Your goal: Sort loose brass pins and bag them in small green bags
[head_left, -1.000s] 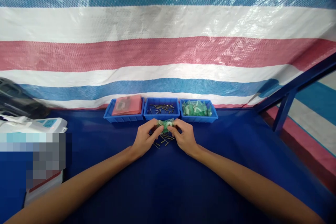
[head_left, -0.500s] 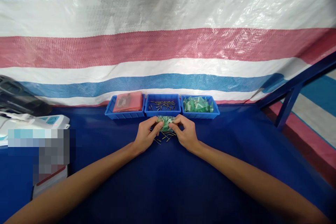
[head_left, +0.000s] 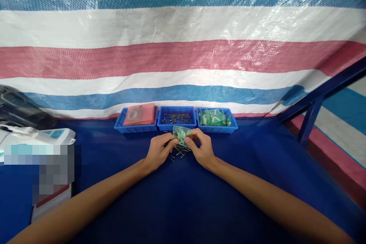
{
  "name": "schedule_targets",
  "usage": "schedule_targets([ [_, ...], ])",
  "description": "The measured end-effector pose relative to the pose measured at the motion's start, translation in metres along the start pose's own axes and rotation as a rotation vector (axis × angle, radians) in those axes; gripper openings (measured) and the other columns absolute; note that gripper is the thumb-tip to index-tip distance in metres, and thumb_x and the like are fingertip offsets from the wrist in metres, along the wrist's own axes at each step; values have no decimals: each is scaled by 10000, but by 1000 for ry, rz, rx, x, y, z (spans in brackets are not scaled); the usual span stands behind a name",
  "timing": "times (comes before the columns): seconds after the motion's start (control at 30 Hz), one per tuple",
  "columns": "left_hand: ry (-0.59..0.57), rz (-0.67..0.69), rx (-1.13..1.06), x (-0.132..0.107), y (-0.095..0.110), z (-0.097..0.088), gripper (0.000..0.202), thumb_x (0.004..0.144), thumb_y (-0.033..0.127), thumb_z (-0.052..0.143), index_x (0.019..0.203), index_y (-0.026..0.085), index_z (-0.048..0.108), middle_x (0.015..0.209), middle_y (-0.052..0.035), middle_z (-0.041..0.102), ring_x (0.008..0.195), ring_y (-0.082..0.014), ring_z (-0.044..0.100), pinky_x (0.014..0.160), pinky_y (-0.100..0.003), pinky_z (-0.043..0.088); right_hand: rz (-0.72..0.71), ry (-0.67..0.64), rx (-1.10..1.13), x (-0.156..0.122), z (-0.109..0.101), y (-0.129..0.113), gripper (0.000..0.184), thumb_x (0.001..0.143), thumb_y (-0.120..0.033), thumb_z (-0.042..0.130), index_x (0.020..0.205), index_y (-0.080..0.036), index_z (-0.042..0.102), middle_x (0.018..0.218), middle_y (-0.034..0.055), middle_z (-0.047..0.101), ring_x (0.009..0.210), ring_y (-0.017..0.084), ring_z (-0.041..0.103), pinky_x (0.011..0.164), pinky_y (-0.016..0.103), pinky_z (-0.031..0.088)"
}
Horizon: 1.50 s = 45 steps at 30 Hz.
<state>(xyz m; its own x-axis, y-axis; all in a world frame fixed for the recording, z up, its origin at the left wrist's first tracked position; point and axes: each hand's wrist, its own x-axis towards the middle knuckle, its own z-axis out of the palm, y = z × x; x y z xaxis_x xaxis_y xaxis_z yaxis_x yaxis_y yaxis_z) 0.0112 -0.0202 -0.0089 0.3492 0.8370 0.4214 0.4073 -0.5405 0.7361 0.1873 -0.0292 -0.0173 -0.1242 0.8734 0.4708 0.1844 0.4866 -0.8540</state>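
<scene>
Between my two hands is a small clear plastic bag with pale green contents, too small to make out. My left hand pinches the bag's left side between thumb and fingers. On the other side, my right hand is closed on it in the same way. Beneath the bag, a loose pile of thin metal bits with dark and gold parts lies on the blue table; my hands partly hide it. More such metal pieces lie in the middle blue bin.
A left blue bin holds red plastic sheets or bags. The right blue bin holds green-tinted bags. A white device stands at the left, by a dark container. A blue metal frame rises at the right.
The bag has been tilted more upright between my fingers, so its clear upper part shows. My view has shifted slightly upward. Both hands keep their hold.
</scene>
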Motion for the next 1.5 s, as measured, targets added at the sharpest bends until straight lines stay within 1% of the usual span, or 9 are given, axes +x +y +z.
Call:
schedule_targets([
  [0.17,45,11,40,-1,1,0,410,919,309,485,545,141,471,517,25,474,492,-75,451,527,-205,340,27,-80,23,2,-1,-4,116,859,-274,557,797,-181,526,647,-34,502,548,93,497,544,223,426],
  [0.3,78,-102,-136,-1,-2,5,145,883,293,554,832,159,566,569,50,497,468,-63,465,495,-188,374,97,-38,34,6,-2,-6,153,854,-272,564,738,-180,525,570,-48,510,486,89,509,510,220,420],
  [0.53,202,-164,-376,-1,-5,10,209,868,284,578,1029,187,488,724,36,559,446,-35,463,449,-166,394,125,129,115,25,-11,-21,222,848,-288,569,665,-180,501,590,-36,546,469,76,517,493,221,431],
  [0.87,135,-120,-298,0,-2,7,88,898,249,526,918,164,532,659,41,517,450,-35,439,455,-174,372,140,52,-797,80,-100,-56,216,826,-218,532,620,-163,570,527,-11,544,493,101,474,540,261,347],
  [0.93,130,-118,-298,0,-2,7,83,897,244,525,915,164,536,659,42,513,453,-34,439,457,-174,372,184,3,-837,82,-108,-58,208,817,-205,532,624,-159,596,537,-1,574,486,104,492,540,263,349],
  [1.03,127,-111,-298,1,-3,7,77,900,236,517,902,163,541,653,44,509,452,-33,438,460,-173,369,219,-63,-799,82,-106,-52,185,825,-203,517,695,-156,639,563,7,616,481,107,524,552,258,372],
  [1.17,133,-107,-289,1,-3,6,90,897,243,519,902,156,544,658,36,518,447,-34,441,452,-172,369,195,-29,-1046,78,-94,-34,161,800,-175,522,790,-144,680,626,47,652,566,152,573,586,279,376],
  [1.33,174,-123,-315,0,-3,7,141,894,257,534,1004,169,529,657,36,536,438,-41,451,442,-171,379,216,-151,-1208,74,-82,-12,220,826,-219,482,800,-140,686,678,80,659,623,175,591,581,275,366],
  [1.5,201,-111,-335,-1,-4,8,176,888,268,547,1034,174,518,660,36,539,434,-42,452,437,-170,379,206,-224,-1351,69,-75,-15,236,848,-286,499,871,-129,673,694,100,659,609,183,593,537,253,323],
])
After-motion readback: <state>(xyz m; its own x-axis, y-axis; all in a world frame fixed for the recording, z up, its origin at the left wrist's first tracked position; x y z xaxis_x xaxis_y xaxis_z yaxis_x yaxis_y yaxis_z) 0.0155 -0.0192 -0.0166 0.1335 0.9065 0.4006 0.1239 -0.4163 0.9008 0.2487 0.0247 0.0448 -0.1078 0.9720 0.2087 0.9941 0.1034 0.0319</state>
